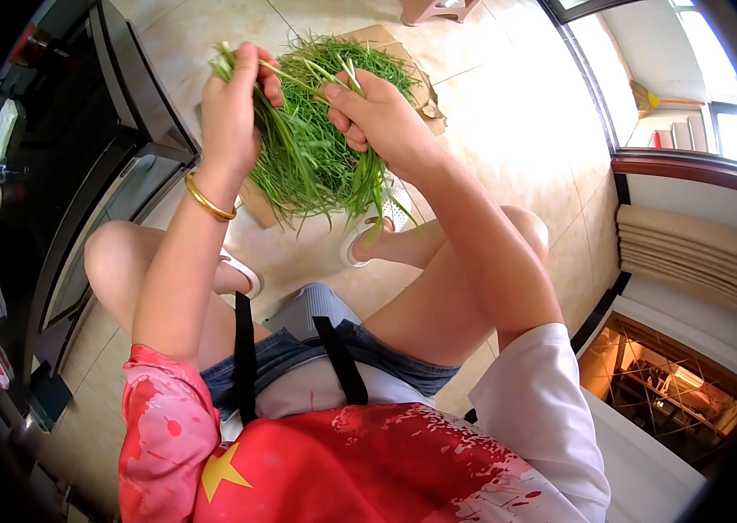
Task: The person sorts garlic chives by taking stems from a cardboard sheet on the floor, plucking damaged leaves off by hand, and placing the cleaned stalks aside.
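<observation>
Thin green grass-like stalks (303, 170) lay heaped on brown cardboard (257, 206). Left bare hand (236, 109) and right bare hand (377, 113) each pinched some above the heap.

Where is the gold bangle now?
In the head view, at left, the gold bangle circles the left wrist, between the left hand and the pink sleeve.

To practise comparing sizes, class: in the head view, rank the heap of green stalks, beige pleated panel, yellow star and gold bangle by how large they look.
1. Heap of green stalks
2. Beige pleated panel
Unranked, both far smaller: yellow star and gold bangle, whose spans look alike.
</observation>
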{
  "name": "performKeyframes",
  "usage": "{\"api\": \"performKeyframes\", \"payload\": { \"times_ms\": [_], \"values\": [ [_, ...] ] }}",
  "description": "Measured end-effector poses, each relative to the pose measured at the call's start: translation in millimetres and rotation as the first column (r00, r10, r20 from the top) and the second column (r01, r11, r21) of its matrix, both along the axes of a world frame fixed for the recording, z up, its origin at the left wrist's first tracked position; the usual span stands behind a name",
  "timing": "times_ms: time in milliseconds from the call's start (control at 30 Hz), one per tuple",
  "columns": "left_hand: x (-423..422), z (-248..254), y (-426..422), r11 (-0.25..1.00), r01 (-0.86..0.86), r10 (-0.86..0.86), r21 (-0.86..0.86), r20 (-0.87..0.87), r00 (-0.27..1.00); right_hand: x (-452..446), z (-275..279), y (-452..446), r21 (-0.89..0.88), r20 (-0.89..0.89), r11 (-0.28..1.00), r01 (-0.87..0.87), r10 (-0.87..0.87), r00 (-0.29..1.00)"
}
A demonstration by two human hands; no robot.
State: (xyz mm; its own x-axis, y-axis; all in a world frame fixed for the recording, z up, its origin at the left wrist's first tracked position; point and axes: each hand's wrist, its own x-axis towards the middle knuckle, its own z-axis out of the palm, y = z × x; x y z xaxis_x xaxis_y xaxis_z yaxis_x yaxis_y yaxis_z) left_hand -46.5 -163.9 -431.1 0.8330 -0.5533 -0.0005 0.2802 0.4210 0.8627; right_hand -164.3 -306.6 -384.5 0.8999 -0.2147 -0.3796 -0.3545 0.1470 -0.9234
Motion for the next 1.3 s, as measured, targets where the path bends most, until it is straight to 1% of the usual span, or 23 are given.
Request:
{"api": "performKeyframes", "payload": {
  "times_ms": [33,100,133,233,300,367,433,500,567,600,667,700,733,767,800,833,900,933,1000,1067,1133,1233,1300],
  "values": [
    [1.9,2.0,0.2,1.000,0.000,0.000,0.000,-0.001,1.000,0.2,0.0,0.0,-0.021,-0.002,1.000,-0.013,0.013,1.000],
    [7.4,9.8,1.1,0.950,-0.309,0.295,-0.033,-0.220,0.930,0.0,-0.8,-0.8,-0.042,-0.005,0.999,-0.023,0.023,1.000],
    [17.9,9.6,7.0,0.944,-0.324,0.292,-0.070,-0.283,0.914,0.0,-1.7,-2.6,-0.075,-0.032,0.997,-0.010,0.008,0.999],
    [56.0,16.0,31.9,0.881,-0.467,0.445,-0.070,-0.208,0.871,-1.3,-4.6,-9.9,-0.127,-0.070,0.992,0.023,-0.033,0.997],
    [84.4,18.3,56.3,0.899,-0.388,0.343,-0.203,-0.227,0.912,-2.8,-9.7,-17.1,-0.146,-0.082,0.988,0.045,-0.058,0.995],
    [81.4,21.6,56.9,0.885,-0.422,0.376,-0.198,-0.229,0.898,-3.6,-18.6,-25.6,-0.260,-0.070,0.958,0.122,-0.144,0.987],
    [72.6,30.4,50.6,0.880,-0.424,0.361,-0.215,-0.279,0.890,-4.0,-24.7,-33.8,-0.263,-0.057,0.952,0.158,-0.179,0.982],
    [67.5,29.7,49.1,0.875,-0.460,0.405,-0.148,-0.297,0.865,-1.8,-30.8,-42.7,-0.335,0.005,0.909,0.247,-0.260,0.966],
    [80.5,10.5,63.7,0.939,-0.124,0.059,-0.320,-0.206,0.977,1.3,-30.2,-48.7,-0.364,0.016,0.882,0.298,-0.314,0.949],
    [72.1,18.3,58.1,0.939,-0.218,0.158,-0.267,-0.230,0.960,2.7,-27.5,-51.4,-0.344,0.045,0.862,0.372,-0.381,0.924],
    [71.0,19.8,53.3,0.930,-0.259,0.184,-0.260,-0.279,0.942,3.2,-24.3,-59.9,-0.259,0.108,0.826,0.501,-0.491,0.865],
    [71.8,19.9,50.9,0.920,-0.301,0.212,-0.249,-0.328,0.921,2.1,-21.0,-61.6,-0.261,0.112,0.824,0.503,-0.491,0.864],
    [74.0,13.6,49.7,0.949,-0.193,0.122,-0.248,-0.276,0.954,1.1,-18.1,-62.7,-0.159,0.160,0.851,0.501,-0.478,0.863],
    [70.6,6.0,46.6,0.984,-0.099,0.064,-0.148,-0.222,0.973,0.6,-15.6,-62.9,-0.057,0.208,0.871,0.488,-0.468,0.859],
    [59.4,1.5,38.7,0.993,-0.002,-0.022,-0.116,-0.207,0.978,-0.9,-13.4,-58.4,0.019,0.220,0.916,0.400,-0.394,0.892],
    [42.1,-0.4,28.2,0.992,0.092,-0.106,-0.080,-0.194,0.975,-1.0,-12.9,-51.2,0.021,0.222,0.917,0.398,-0.392,0.893],
    [3.4,-0.9,6.4,0.986,0.127,-0.115,0.111,-0.108,0.987,2.1,-15.8,-33.8,0.156,0.204,0.959,0.236,-0.265,0.942],
    [-11.9,1.0,0.2,0.986,0.124,-0.112,0.114,-0.111,0.987,3.5,-19.2,-27.2,0.114,0.214,0.974,0.197,-0.218,0.952],
    [-32.6,3.7,-8.6,0.956,0.252,-0.235,0.151,-0.124,0.964,7.2,-18.7,-9.0,0.084,0.236,0.985,0.147,-0.163,0.958],
    [-35.2,2.3,-11.7,0.956,0.273,-0.260,0.108,-0.119,0.958,10.8,-23.2,-1.0,-0.057,0.254,0.997,0.049,-0.033,0.967],
    [-34.3,3.5,-12.6,0.953,0.295,-0.287,0.068,-0.111,0.951,10.9,-21.8,0.8,-0.020,0.239,1.000,0.013,-0.008,0.971],
    [-29.8,2.2,-7.7,0.988,0.135,-0.119,0.078,-0.183,0.976,9.1,-17.0,-1.0,0.019,0.240,0.999,-0.042,0.036,0.970],
    [-10.8,-6.0,-0.8,0.984,0.078,-0.062,0.160,-0.105,0.993,9.3,-21.3,-6.0,0.025,0.214,1.000,0.000,-0.005,0.977]
  ]
}}
